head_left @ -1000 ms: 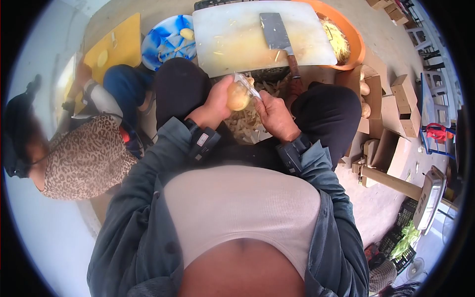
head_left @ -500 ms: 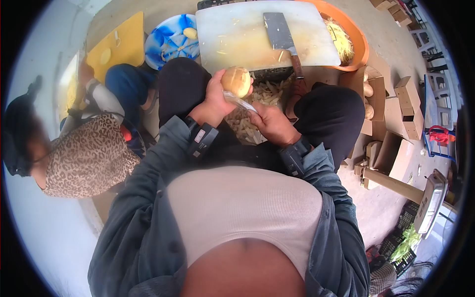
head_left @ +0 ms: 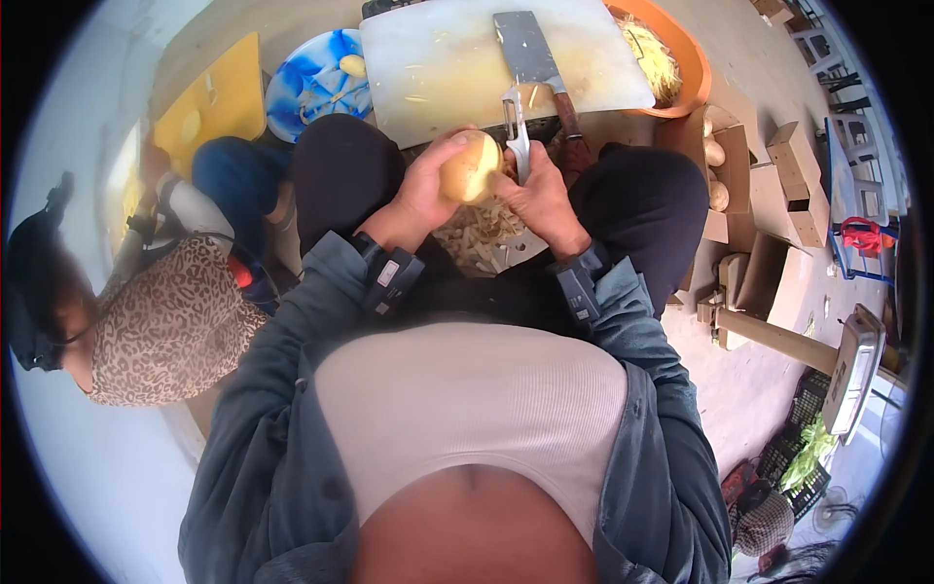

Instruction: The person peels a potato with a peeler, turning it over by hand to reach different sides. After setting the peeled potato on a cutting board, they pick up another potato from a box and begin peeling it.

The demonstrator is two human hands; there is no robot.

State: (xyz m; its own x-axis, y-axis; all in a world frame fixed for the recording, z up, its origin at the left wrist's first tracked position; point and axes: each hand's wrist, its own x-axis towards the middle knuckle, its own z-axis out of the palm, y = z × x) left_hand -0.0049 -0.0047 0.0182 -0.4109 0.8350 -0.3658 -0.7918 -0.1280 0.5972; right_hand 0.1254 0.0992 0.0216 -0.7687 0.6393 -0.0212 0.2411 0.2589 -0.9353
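A partly peeled potato (head_left: 472,168) is in my left hand (head_left: 420,190), with my fingers wrapped round its left and far side. My right hand (head_left: 545,200) grips a silvery peeler (head_left: 518,128), whose head points up and away, just right of the potato. My right thumb is close to the potato's right side; I cannot tell if they touch. Below both hands, between my knees, lie many peelings (head_left: 477,234). Beyond them a cleaver (head_left: 527,49) with a brown handle rests on a white cutting board (head_left: 428,68).
An orange basin (head_left: 693,73) holds shredded potato. A blue-and-white plate (head_left: 282,97) bears a peeled potato. At the left sits a person in a leopard-print top (head_left: 180,321), near a yellow board (head_left: 233,73). Cardboard boxes (head_left: 739,175) with potatoes and a scale (head_left: 856,375) stand right.
The peeler has swung from lying below the potato to pointing upward at its right. My right hand has moved up and right. A pale peeled face of the potato now shows.
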